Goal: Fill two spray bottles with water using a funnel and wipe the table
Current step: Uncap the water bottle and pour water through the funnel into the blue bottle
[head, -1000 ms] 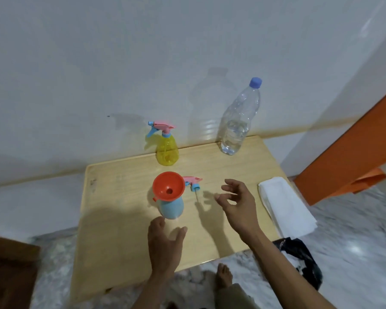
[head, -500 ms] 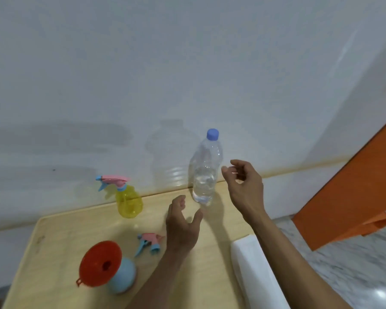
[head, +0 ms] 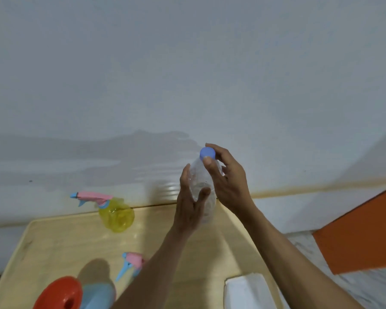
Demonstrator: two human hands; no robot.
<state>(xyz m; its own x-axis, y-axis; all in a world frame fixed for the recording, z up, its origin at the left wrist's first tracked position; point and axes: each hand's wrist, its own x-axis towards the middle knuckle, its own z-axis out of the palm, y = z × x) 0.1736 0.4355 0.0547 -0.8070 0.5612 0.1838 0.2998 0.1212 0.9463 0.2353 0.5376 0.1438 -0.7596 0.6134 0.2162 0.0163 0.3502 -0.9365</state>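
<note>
A clear water bottle (head: 198, 179) with a blue cap (head: 207, 153) stands at the table's far edge. My left hand (head: 191, 204) wraps its body. The fingers of my right hand (head: 226, 181) close around the cap. A yellow spray bottle (head: 117, 215) with a pink and blue trigger head stands at the back left. At the near left, a blue spray bottle (head: 97, 294) carries an orange funnel (head: 59, 294) in its neck. Its detached pink and blue spray head (head: 132, 264) lies on the table beside it.
The wooden table (head: 54, 246) stands against a white wall. A folded white cloth (head: 247, 293) lies at the near right edge. An orange panel (head: 361, 233) leans on the right, over a marble floor.
Both hands have gone forward from the table's middle to the water bottle and taken hold of it, left on the body, right on the cap. The camera has moved forward.
</note>
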